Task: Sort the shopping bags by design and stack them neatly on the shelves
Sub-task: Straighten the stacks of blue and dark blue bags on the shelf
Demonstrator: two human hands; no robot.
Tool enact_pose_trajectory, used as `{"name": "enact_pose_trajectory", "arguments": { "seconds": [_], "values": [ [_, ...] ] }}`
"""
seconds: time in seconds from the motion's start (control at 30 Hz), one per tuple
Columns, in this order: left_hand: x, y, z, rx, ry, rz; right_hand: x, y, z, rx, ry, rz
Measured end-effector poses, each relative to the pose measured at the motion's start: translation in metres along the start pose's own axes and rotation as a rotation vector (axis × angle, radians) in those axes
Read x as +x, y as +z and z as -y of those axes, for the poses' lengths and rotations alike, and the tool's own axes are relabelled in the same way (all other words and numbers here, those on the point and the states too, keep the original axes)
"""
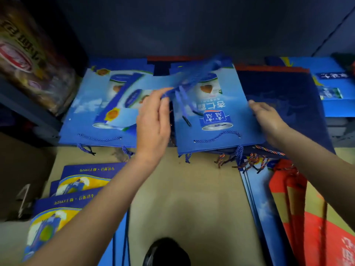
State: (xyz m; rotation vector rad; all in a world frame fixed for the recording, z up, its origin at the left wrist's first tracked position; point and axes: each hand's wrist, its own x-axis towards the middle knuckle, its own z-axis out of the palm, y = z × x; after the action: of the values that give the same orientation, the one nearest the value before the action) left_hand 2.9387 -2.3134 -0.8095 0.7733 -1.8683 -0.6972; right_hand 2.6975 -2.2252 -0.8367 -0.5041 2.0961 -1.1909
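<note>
Two stacks of flat blue shopping bags printed with a can lie side by side on the shelf: a left stack (92,112) and a right stack (217,120). My left hand (153,120) pinches the lower edge of a blurred blue bag (196,77) that is lifted and tilted above both stacks. My right hand (267,120) rests with fingers bent on the right edge of the right stack. A dark navy bag (288,104) lies under and to the right of that stack.
More blue bags (334,87) sit at the far right of the shelf. Navy-and-yellow bags (76,181) lie on the floor at left, blue and red bags (292,217) at right. A brown packaged box (28,60) stands at left on a shelf.
</note>
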Motion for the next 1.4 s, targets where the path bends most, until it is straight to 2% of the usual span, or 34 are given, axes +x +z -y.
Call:
{"name": "enact_pose_trajectory", "arguments": {
  "seconds": [0.07,0.13,0.17,0.2,0.3,0.4,0.5,0.57,0.63,0.67,0.73,0.8,0.87,0.93,1.07,1.13,1.23,1.4],
  "values": [
    [-0.021,0.012,0.004,0.067,0.169,0.214,-0.004,-0.012,0.001,0.364,0.104,0.004],
    [-0.046,0.020,0.038,0.276,0.259,0.396,-0.004,-0.031,-0.002,0.550,0.155,0.031],
    [-0.056,0.021,0.055,0.365,0.214,0.448,-0.004,-0.039,-0.003,0.600,0.175,0.050],
    [-0.062,0.019,0.067,0.397,0.096,0.482,-0.004,-0.045,-0.006,0.617,0.186,0.060],
    [-0.059,0.008,0.070,0.307,-0.298,0.509,-0.007,-0.039,-0.013,0.401,0.176,0.124],
    [-0.045,0.003,0.059,0.261,-0.401,0.583,-0.003,-0.015,-0.015,0.063,0.065,0.113],
    [-0.036,0.009,0.044,0.316,-0.453,0.657,-0.003,0.007,-0.009,-0.277,-0.001,-0.014],
    [-0.031,0.011,0.040,0.392,-0.393,0.673,0.000,0.016,-0.009,-0.250,-0.001,-0.064],
    [-0.024,0.005,0.048,0.583,-0.308,0.718,-0.001,0.021,-0.009,-0.148,0.016,-0.063],
    [-0.021,0.000,0.058,0.721,-0.321,0.756,-0.002,0.022,-0.009,-0.120,0.019,-0.073],
    [-0.014,-0.014,0.076,0.994,-0.462,0.854,-0.004,0.021,-0.006,-0.118,-0.023,-0.121],
    [-0.012,-0.028,0.089,1.146,-0.551,0.897,-0.008,0.017,0.000,-0.141,-0.091,-0.181],
    [-0.012,-0.039,0.096,1.207,-0.384,0.897,-0.008,0.008,0.005,-0.148,-0.130,-0.221],
    [0.000,-0.052,0.094,1.172,-0.193,0.800,-0.001,-0.002,0.007,-0.133,-0.103,-0.210],
    [0.043,-0.077,0.075,0.915,-0.185,0.301,0.006,-0.008,-0.001,-0.167,0.005,-0.143],
    [0.049,-0.076,0.054,0.781,-0.155,0.186,0.001,0.001,-0.009,-0.169,0.019,-0.116],
    [0.033,-0.050,0.024,0.675,-0.074,0.252,-0.006,0.016,-0.014,-0.159,0.032,-0.069],
    [-0.008,0.012,0.007,0.755,-0.039,0.806,-0.012,0.012,-0.015,0.089,0.066,-0.021]
  ]
}}
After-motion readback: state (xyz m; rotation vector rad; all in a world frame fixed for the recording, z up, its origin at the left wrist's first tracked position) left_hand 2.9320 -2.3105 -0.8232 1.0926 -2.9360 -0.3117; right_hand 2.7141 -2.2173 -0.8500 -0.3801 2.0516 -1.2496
